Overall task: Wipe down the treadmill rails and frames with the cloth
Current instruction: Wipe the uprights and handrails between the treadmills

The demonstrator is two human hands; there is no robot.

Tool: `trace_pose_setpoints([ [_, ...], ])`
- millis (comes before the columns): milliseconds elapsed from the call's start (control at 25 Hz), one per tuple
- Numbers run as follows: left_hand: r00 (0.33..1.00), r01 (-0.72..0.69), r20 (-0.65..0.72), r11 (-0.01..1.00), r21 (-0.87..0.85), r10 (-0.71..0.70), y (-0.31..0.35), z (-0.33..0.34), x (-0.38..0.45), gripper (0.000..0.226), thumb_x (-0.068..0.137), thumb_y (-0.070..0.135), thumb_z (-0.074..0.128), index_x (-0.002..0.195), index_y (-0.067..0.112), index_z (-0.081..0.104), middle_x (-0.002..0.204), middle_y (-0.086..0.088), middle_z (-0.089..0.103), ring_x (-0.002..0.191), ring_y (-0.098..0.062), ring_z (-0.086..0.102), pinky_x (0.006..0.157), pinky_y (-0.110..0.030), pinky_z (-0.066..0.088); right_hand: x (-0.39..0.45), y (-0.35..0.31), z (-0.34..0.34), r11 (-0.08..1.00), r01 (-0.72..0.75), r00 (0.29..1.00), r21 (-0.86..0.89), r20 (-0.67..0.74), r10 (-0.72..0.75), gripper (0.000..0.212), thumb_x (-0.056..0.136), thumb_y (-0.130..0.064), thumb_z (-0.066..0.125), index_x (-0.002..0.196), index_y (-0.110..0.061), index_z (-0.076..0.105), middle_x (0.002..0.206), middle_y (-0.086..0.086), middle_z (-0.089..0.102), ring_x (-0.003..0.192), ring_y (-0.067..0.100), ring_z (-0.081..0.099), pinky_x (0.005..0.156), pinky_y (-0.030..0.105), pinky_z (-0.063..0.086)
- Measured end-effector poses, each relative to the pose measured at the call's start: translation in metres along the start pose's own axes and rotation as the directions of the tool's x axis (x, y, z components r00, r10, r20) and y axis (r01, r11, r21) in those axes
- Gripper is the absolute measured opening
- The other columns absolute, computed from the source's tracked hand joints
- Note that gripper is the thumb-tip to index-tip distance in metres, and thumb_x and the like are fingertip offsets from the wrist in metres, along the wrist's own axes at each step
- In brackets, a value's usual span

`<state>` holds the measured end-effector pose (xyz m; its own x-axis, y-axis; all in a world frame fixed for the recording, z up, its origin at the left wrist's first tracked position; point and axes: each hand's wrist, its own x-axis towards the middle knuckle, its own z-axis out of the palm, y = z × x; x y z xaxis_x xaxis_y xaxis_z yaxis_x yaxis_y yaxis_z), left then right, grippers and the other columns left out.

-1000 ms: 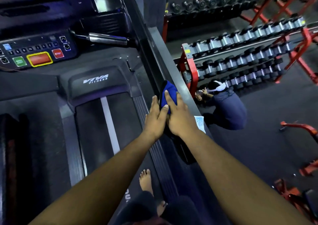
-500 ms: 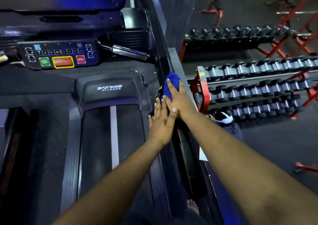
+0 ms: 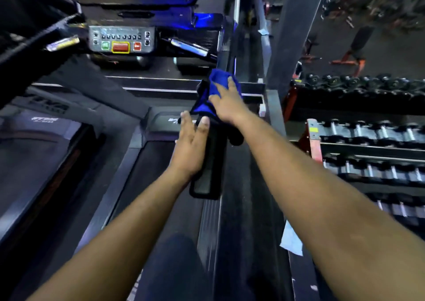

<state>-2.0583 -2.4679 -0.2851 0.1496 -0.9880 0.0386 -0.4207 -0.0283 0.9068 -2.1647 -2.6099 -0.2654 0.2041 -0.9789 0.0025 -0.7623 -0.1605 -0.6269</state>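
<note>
Blue cloth (image 3: 217, 89) pressed flat under right hand (image 3: 227, 105) on right handrail (image 3: 210, 162); left hand (image 3: 190, 144) spread, steadying rail. Wiping mid-way, judging; other frames likely remain.

Legible text is scarce; motion blur affects most of the frame.

Motor cover (image 3: 161, 120) of the near treadmill: white logo, only the first letters "VI" show, the rest hidden behind the left hand (image 3: 189, 149).

Motor cover of the neighbouring treadmill (image 3: 43, 119) at left: white two-line logo, too blurred to read with certainty.

Console panel (image 3: 122, 39): green button, large red button with yellow border, small red button with white lettering, all unreadable. Row of small keys above, markings not resolvable.

Yellow tag (image 3: 313, 129) on the dumbbell rack: no readable characters.
</note>
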Motion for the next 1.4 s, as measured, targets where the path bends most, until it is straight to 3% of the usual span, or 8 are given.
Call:
trace_pose_setpoints([
  [120, 0.991, -0.009, -0.132, 0.996, -0.084, -0.002, 0.011, 0.001, -0.041, 0.083, 0.097, 0.060, 0.034, 0.159, 0.015, 0.001, 0.168, -0.004, 0.005, 0.154, -0.014, 0.005, 0.126, -0.041, 0.006, -0.083, -0.007, 0.011, 0.994, 0.063, 0.997, 0.085, 0.046, -0.067, 0.056, 0.103, -0.033, 0.044, 0.156, -0.027, 0.028, 0.166, 0.013, -0.010, 0.153, 0.034, -0.007, 0.123, 0.040, -0.006],
  [320, 0.932, 0.009, -0.349, 0.968, -0.251, -0.099, 0.024, 0.013, -0.080, 0.091, 0.083, 0.069, 0.034, 0.157, 0.019, 0.022, 0.166, -0.006, 0.015, 0.153, -0.015, 0.013, 0.126, -0.042, 0.012, -0.191, -0.005, 0.035, 0.889, 0.076, 0.997, 0.452, -0.006, -0.083, 0.061, 0.102, -0.038, 0.048, 0.157, -0.035, 0.021, 0.167, -0.002, -0.015, 0.153, 0.028, -0.015, 0.122, 0.048, -0.001],
  [440, 0.911, -0.025, -0.405, 0.971, -0.239, -0.076, 0.028, 0.019, -0.083, 0.075, 0.089, 0.049, 0.033, 0.158, 0.020, 0.020, 0.167, -0.003, 0.012, 0.153, -0.013, 0.011, 0.126, -0.039, 0.012, -0.221, 0.002, 0.050, 0.776, 0.078, 0.997, 0.626, -0.049, -0.060, 0.067, 0.102, -0.041, 0.048, 0.157, -0.039, 0.009, 0.166, -0.002, -0.016, 0.153, 0.018, -0.015, 0.123, 0.042, -0.004],
  [600, 0.967, 0.066, -0.228, 0.974, -0.216, -0.116, 0.014, 0.012, -0.067, 0.070, 0.083, 0.055, 0.046, 0.151, 0.047, 0.030, 0.164, 0.006, 0.022, 0.151, -0.013, 0.021, 0.124, -0.047, 0.019, -0.171, 0.018, 0.041, 0.712, -0.027, 0.999, 0.702, 0.037, 0.002, 0.072, 0.102, -0.042, 0.048, 0.158, -0.037, 0.004, 0.167, 0.001, -0.011, 0.153, 0.018, -0.016, 0.124, 0.040, -0.008],
  [720, 0.973, 0.111, -0.169, 0.957, -0.268, -0.160, -0.001, 0.006, -0.059, 0.048, 0.080, 0.059, 0.055, 0.124, 0.073, 0.044, 0.163, 0.006, 0.026, 0.148, -0.014, 0.030, 0.123, -0.048, 0.021, -0.147, 0.032, 0.039, 0.677, 0.010, 1.000, 0.736, -0.003, -0.011, 0.071, 0.100, -0.045, 0.044, 0.159, -0.030, 0.007, 0.168, 0.000, -0.002, 0.153, 0.015, -0.013, 0.125, 0.042, -0.008],
  [960, 0.952, 0.054, -0.296, 0.995, -0.088, -0.078, 0.013, 0.019, -0.063, 0.083, 0.080, 0.056, 0.043, 0.157, 0.035, 0.020, 0.167, 0.007, 0.011, 0.151, -0.001, 0.011, 0.126, -0.041, 0.011, -0.198, 0.023, 0.051, 0.613, 0.063, 0.990, 0.787, 0.028, -0.138, 0.071, 0.085, -0.041, 0.039, 0.147, -0.054, 0.008, 0.165, -0.011, -0.018, 0.150, 0.014, -0.021, 0.120, 0.044, -0.009],
  [1200, 0.952, 0.038, -0.305, 0.999, 0.026, -0.029, 0.017, 0.023, -0.065, 0.091, 0.077, 0.059, 0.035, 0.159, 0.027, 0.011, 0.167, 0.005, 0.002, 0.150, 0.001, -0.001, 0.126, -0.040, 0.005, -0.099, 0.022, 0.014, 0.886, 0.183, 0.979, 0.426, 0.008, -0.206, 0.058, 0.090, -0.039, 0.045, 0.147, -0.035, 0.044, 0.168, -0.009, -0.003, 0.152, 0.025, -0.019, 0.115, 0.071, 0.007],
  [1400, 0.902, -0.045, -0.431, 0.985, -0.165, -0.031, 0.012, 0.023, -0.069, 0.084, 0.082, 0.054, 0.040, 0.158, 0.032, 0.012, 0.168, 0.005, 0.007, 0.152, -0.004, 0.009, 0.125, -0.040, 0.012, -0.200, 0.026, 0.058, 0.726, 0.294, 0.954, 0.622, -0.149, -0.259, 0.065, 0.084, -0.052, 0.039, 0.147, -0.033, 0.043, 0.165, -0.016, -0.002, 0.153, 0.018, -0.018, 0.120, 0.061, 0.002],
])
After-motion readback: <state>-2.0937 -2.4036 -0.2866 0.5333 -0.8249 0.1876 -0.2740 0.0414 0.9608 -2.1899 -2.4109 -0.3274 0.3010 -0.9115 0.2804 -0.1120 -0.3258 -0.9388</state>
